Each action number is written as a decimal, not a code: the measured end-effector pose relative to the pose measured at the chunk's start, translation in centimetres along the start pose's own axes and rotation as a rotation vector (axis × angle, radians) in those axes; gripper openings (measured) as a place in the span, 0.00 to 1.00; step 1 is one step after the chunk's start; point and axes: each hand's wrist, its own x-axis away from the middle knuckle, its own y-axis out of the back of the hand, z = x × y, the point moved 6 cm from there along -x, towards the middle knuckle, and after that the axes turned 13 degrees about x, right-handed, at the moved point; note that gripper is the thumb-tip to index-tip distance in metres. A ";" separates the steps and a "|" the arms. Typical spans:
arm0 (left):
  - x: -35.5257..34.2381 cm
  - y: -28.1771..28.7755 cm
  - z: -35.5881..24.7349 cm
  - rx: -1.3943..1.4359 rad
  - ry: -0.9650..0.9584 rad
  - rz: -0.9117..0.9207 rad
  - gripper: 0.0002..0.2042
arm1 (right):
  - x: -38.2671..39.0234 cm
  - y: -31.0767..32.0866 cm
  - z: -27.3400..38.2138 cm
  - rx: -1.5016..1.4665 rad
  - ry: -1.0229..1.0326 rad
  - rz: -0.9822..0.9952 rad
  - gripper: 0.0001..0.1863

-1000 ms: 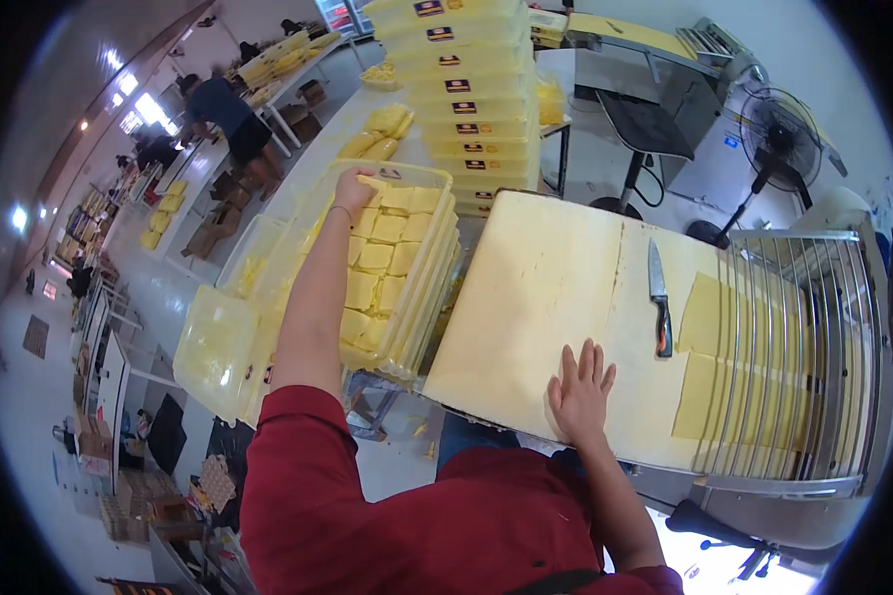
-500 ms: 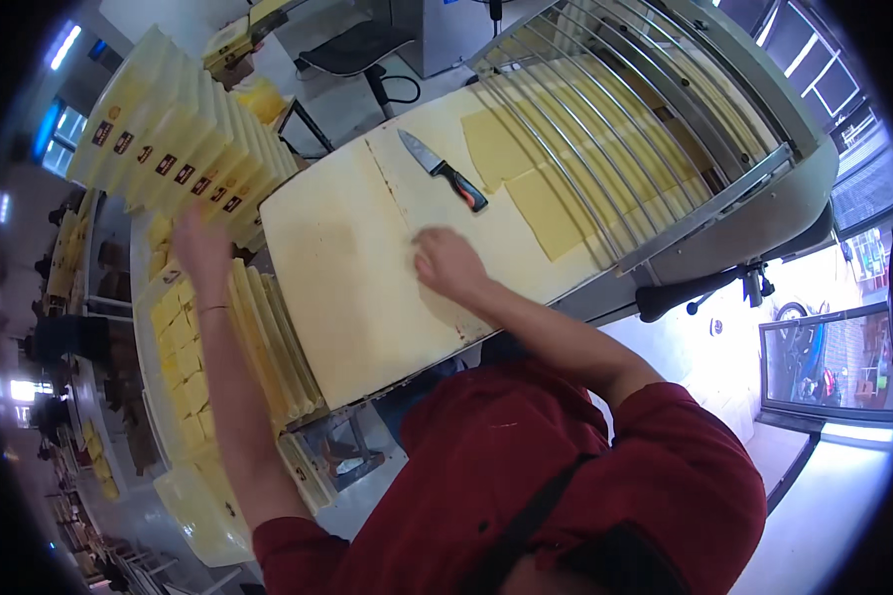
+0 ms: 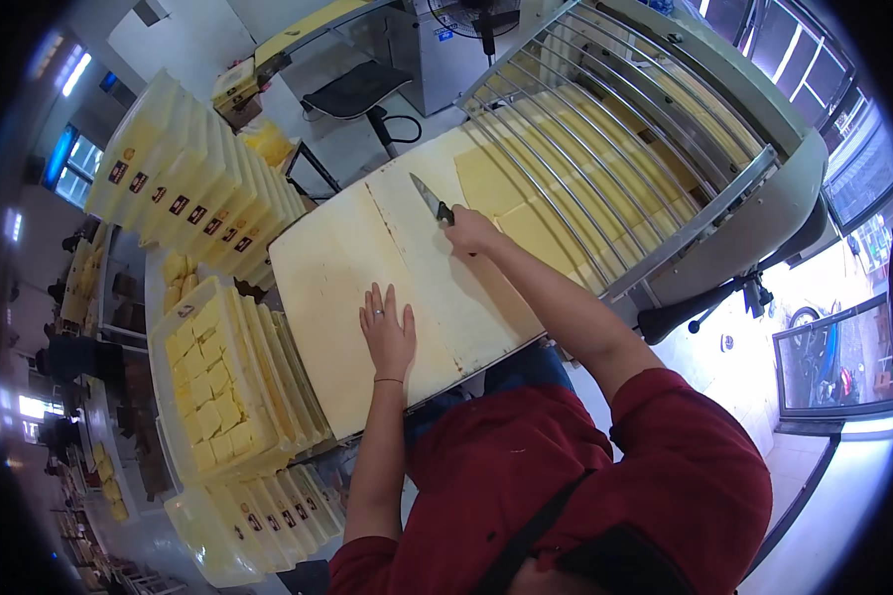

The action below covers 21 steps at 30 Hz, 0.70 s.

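Observation:
My left hand point(image 3: 385, 332) lies open, fingers spread, on the pale work board point(image 3: 318, 278). My right hand point(image 3: 469, 231) is closed on the black handle of a knife point(image 3: 425, 194), whose blade points up and to the left over the board. Just right of the knife, flat yellow sheets point(image 3: 491, 181) lie on the board, running under a rack of metal bars point(image 3: 583, 193). Left of the board, an open plastic tub point(image 3: 208, 392) of yellow blocks sits on stacked tubs.
A tall stack of translucent tubs point(image 3: 193, 178) stands at the upper left. Behind the board are a black stool point(image 3: 362, 89) and a fan point(image 3: 476, 20). A glass door point(image 3: 829, 357) is at the right; a person point(image 3: 79, 362) bends at a table on the far left.
My left hand has left the tub on the left and moved right onto the board. My right hand has risen to the knife and taken hold of it. The camera view has swung.

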 end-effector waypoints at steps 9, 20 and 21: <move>-0.1 0.4 0.4 0.018 0.024 -0.040 0.24 | -0.9 5.0 -6.6 -0.034 -0.239 -0.373 0.16; -0.1 0.6 0.4 0.051 0.020 -0.060 0.24 | -4.9 6.5 -7.5 0.181 -0.186 -0.128 0.13; -0.2 0.7 0.4 0.048 0.018 -0.068 0.24 | -5.2 6.7 -6.9 0.319 -0.090 -0.050 0.12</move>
